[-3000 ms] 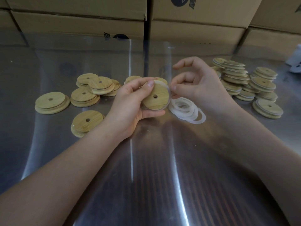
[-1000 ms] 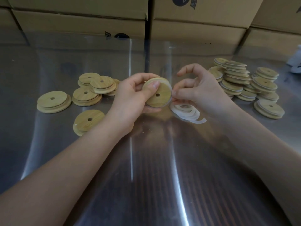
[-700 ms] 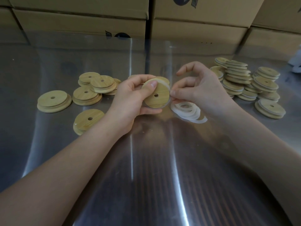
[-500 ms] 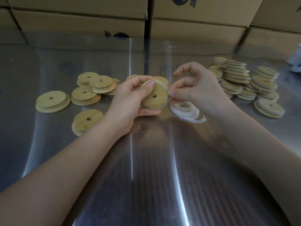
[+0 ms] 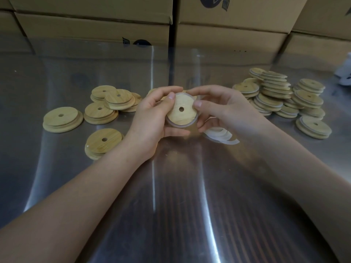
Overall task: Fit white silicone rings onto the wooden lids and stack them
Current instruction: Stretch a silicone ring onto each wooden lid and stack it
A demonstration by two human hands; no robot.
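Observation:
Both hands hold one round wooden lid [image 5: 182, 110] with a centre hole, above the metal table. A white silicone ring [image 5: 182, 125] runs around its rim. My left hand [image 5: 152, 118] grips the lid's left side, thumb on its face. My right hand [image 5: 218, 109] grips the right side, thumb pressed on the ring's edge. Loose white rings [image 5: 221, 135] lie on the table just under my right hand, partly hidden. Bare wooden lids [image 5: 100, 111] lie scattered to the left. Lids with rings sit in stacks [image 5: 281, 95] to the right.
The steel table [image 5: 180, 196] reflects light along its near half. Cardboard boxes [image 5: 95, 25] wall off the far edge. A white object [image 5: 344, 74] sits at the far right edge, cut off by the frame.
My right hand has closed in from the lid's right edge onto the lid, thumb now on its face. The lid has turned flatter toward me, with the ring seated around its rim.

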